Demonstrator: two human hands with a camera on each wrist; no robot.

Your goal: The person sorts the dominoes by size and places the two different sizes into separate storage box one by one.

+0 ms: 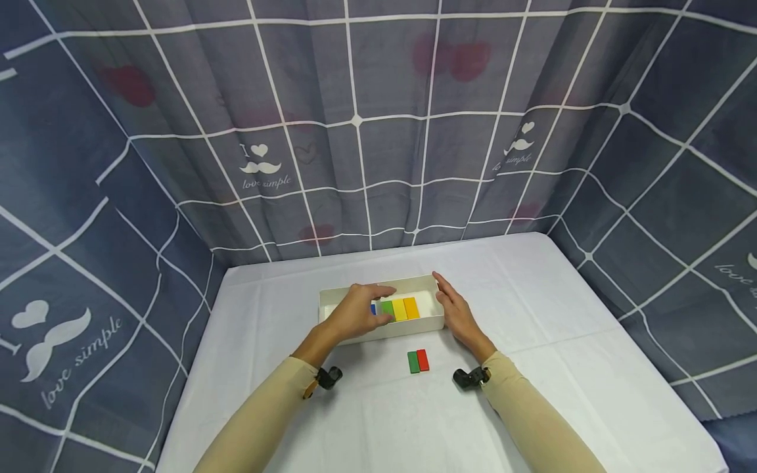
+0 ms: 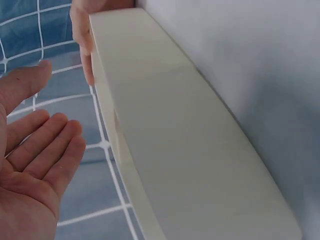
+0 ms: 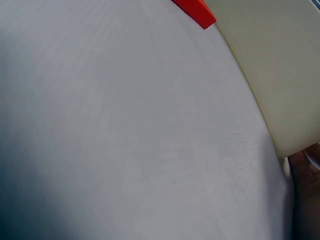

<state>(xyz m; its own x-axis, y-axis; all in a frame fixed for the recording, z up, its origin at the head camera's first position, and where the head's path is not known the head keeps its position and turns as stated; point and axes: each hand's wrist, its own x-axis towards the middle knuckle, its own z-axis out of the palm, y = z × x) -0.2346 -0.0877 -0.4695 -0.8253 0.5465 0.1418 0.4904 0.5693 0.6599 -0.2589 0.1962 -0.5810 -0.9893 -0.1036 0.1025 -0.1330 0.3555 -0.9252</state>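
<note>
A long cream box (image 1: 390, 330) without a lid lies across the table. Inside it stand a green block (image 1: 387, 307), a yellow block (image 1: 399, 309) and an orange block (image 1: 411, 308), with part of a blue block (image 1: 373, 309) showing beside the left hand. My left hand (image 1: 359, 313) hovers over the box's left half, thumb apart from the fingers; in the left wrist view its palm is bare. My right hand (image 1: 458, 317) rests against the box's right end, fingers extended along it. On the table in front, a green block (image 1: 413, 362) and a red block (image 1: 422, 360) lie side by side.
A white cloth (image 1: 378, 420) covers the table. Dark checked curtains (image 1: 390, 151) enclose the back and both sides. A black wrist camera (image 1: 328, 377) is strapped to the left wrist, another camera (image 1: 470, 378) to the right.
</note>
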